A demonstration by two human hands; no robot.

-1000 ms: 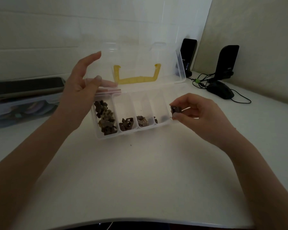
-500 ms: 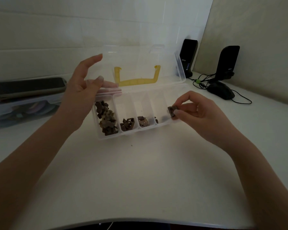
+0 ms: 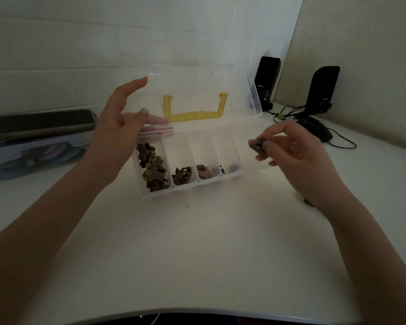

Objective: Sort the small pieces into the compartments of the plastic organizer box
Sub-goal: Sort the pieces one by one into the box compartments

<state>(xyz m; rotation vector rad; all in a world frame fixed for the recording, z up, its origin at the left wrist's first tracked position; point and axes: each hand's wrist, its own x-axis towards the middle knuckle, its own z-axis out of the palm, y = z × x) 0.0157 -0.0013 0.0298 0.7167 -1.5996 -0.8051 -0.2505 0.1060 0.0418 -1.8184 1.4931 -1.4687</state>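
The clear plastic organizer box [image 3: 181,192] stands open in the middle of the white table, its lid [image 3: 197,90] with a yellow handle raised behind it. Brown pieces fill the leftmost compartment [image 3: 153,170]; smaller heaps lie in the second compartment [image 3: 183,176], the third compartment [image 3: 205,171] and the fourth compartment [image 3: 231,168]. My left hand [image 3: 122,134] rests on the box's back left corner, thumb on the rim, fingers spread. My right hand [image 3: 298,158] hovers at the box's right end, pinching a small dark brown piece [image 3: 257,146] between thumb and fingers.
A storage box with a dark phone-like slab on top [image 3: 40,137] sits at the left. Two black speakers [image 3: 267,83] [image 3: 324,90], a black mouse [image 3: 317,130] and cables lie at the back right. A small pale item [image 3: 299,197] lies by my right wrist.
My right hand has lifted slightly and shifted right with the dark piece, now blurred. My left hand has stayed on the box's corner.
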